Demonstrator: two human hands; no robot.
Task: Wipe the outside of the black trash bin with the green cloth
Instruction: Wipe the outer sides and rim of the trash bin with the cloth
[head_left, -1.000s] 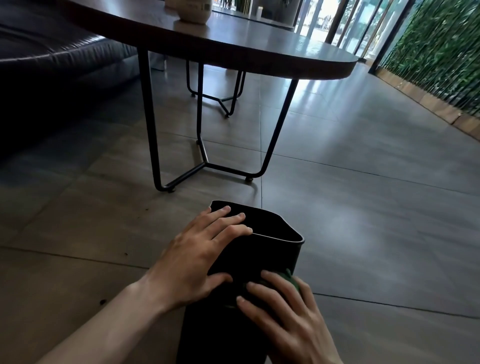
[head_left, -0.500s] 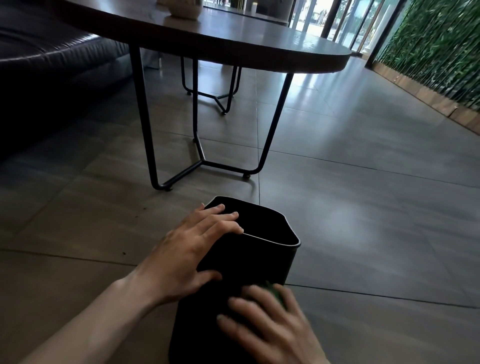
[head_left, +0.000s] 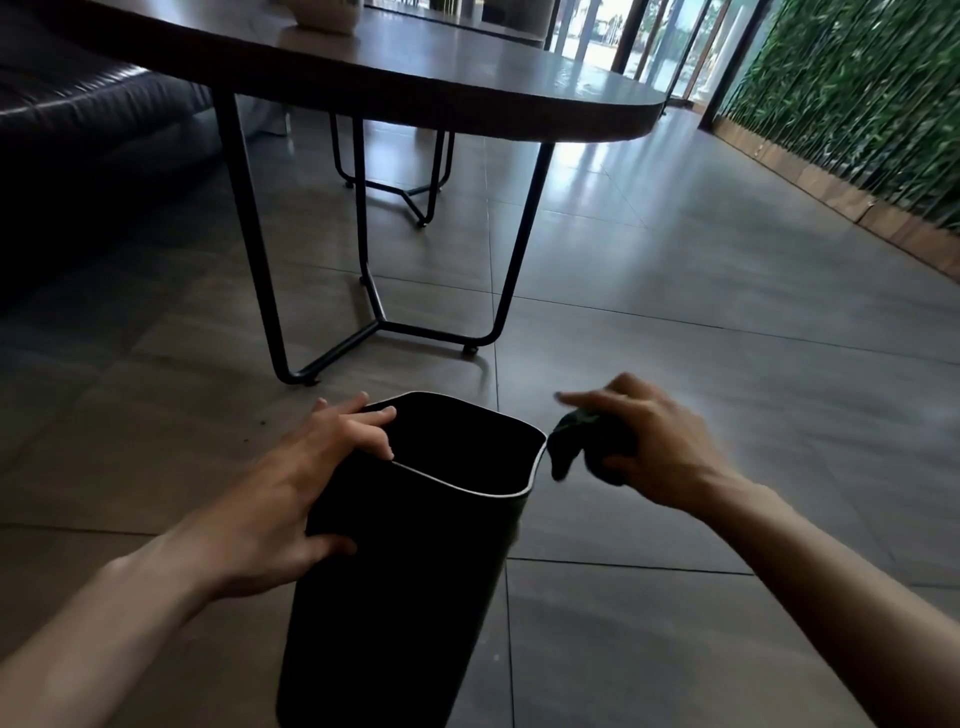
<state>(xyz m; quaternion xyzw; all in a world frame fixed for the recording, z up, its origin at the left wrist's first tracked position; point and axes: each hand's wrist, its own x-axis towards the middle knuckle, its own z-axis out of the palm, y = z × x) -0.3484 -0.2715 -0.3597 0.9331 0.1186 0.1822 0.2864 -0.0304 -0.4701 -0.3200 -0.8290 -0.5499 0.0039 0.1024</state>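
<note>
Black trash bin (head_left: 395, 597) sits on the tiled floor (head_left: 727, 415), near centre of your view, mouth open and facing up, seemingly tilted a bit away from you. Your left hand (head_left: 291, 499) is on its left wall: fingers curled over the far-left part of the rim, thumb pressed flat on the near side, so it's gripping the bin. Your right hand (head_left: 639, 441) is just right of the rim, off the bin, fingers closed around the bunched green cloth (head_left: 576, 441); index finger sticks out toward the left. A loose corner of the cloth hangs just beside the bin's right rim; can't tell if it touches, motion blur there. Beyond the bin, a dark oval table (head_left: 415, 78) on thin black metal legs (head_left: 363, 291), with a pale pot (head_left: 324, 13) at its far-left edge, mostly cut off. Dark sofa (head_left: 88, 135) on the far left. Green plant wall (head_left: 857, 88) along the far right.
</note>
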